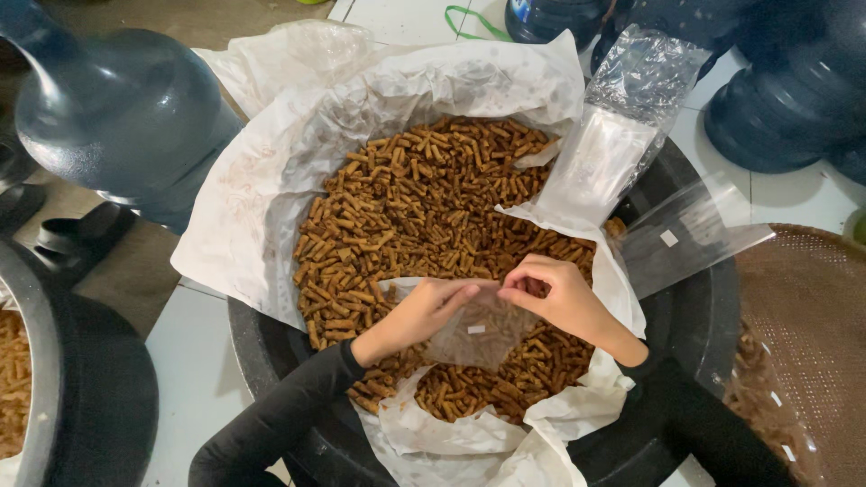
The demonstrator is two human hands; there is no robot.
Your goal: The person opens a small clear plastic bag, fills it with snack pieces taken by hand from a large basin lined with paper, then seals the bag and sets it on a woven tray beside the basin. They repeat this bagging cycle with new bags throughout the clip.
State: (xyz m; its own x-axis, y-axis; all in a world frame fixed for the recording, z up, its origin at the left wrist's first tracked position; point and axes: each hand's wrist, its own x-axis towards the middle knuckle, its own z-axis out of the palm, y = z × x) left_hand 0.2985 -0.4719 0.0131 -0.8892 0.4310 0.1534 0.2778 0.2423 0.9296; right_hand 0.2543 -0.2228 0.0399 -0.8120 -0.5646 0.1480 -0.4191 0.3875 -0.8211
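Observation:
A large black basin point(695, 316) lined with white paper point(271, 171) holds a heap of brown stick-shaped snacks point(415, 207). Over the near part of the heap I hold a small clear plastic bag point(478, 335). My left hand point(424, 311) grips the bag's left edge, fingers partly tucked at its mouth. My right hand point(555, 293) pinches the bag's right top edge. Both arms wear black sleeves. The bag looks nearly empty, with snacks showing through it.
A stack of clear plastic bags point(622, 126) lies on the basin's far right rim. Big blue water jugs stand at the left point(126, 108) and top right point(794, 99). A brown woven basket point(812, 343) sits right; another snack-filled pan point(27, 361) sits left.

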